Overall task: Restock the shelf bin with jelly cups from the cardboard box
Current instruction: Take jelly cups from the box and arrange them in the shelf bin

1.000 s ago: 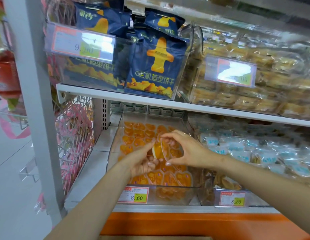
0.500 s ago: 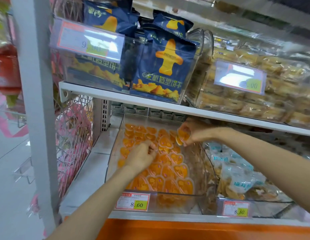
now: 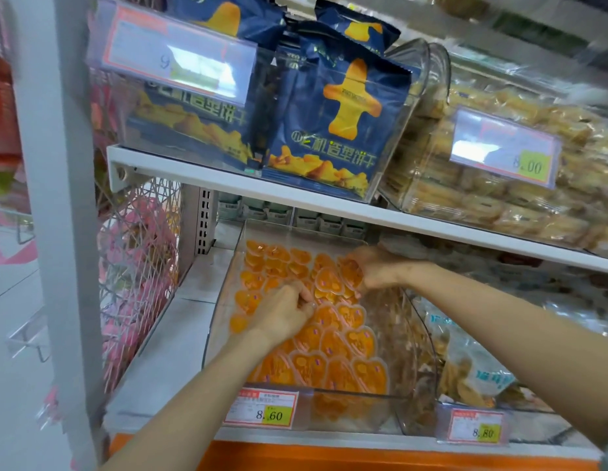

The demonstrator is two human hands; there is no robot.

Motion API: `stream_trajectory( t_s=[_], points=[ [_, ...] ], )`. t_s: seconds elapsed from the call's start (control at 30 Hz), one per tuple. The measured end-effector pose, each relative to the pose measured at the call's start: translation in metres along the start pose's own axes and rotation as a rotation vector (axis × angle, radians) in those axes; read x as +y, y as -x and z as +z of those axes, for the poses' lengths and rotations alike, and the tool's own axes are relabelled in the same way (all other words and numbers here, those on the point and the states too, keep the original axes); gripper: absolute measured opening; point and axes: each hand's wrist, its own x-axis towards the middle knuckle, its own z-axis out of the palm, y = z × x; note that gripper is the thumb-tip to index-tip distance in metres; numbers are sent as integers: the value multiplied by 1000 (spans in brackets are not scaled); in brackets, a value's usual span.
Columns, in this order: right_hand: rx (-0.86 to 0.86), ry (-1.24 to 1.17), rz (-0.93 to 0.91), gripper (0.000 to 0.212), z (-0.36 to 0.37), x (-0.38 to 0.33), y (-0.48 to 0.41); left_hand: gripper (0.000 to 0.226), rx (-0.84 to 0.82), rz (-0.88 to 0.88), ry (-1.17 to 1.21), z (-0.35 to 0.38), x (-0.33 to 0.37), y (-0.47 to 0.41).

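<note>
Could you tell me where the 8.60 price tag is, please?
Head view, lower centre: the 8.60 price tag is on the front of the shelf bin, left of the 8.80 tag.

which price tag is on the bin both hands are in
The 8.60 tag, fronting the jelly cup bin. The 8.80 tag fronts the next bin right; the 8.00 tag is one shelf up.
</note>
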Motion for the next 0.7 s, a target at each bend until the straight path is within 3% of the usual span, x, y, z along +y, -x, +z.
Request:
stream_trajectory(
  t_s=[0.13, 0.3, 0.37, 0.47, 0.5, 0.7],
  points=[
    [12, 68, 1, 29, -2, -3, 6, 10, 27, 20, -8, 3, -2, -1],
    [-29, 108, -9, 31, -3, -5, 8, 12, 54, 28, -62, 4, -5, 0],
    [-14, 97, -4, 33, -6, -2, 8, 18, 74, 39, -96, 3, -4, 1],
    [109, -48, -26, 20, -8, 6, 0, 34, 85, 70, -173, 3, 1, 0],
    [129, -82, -39, 28, -7, 8, -5, 38, 75, 74, -212, 3, 5, -1],
    [62, -119, -42, 35, -1, -9, -11, 58, 3, 3, -360, 11, 21, -32]
  ],
)
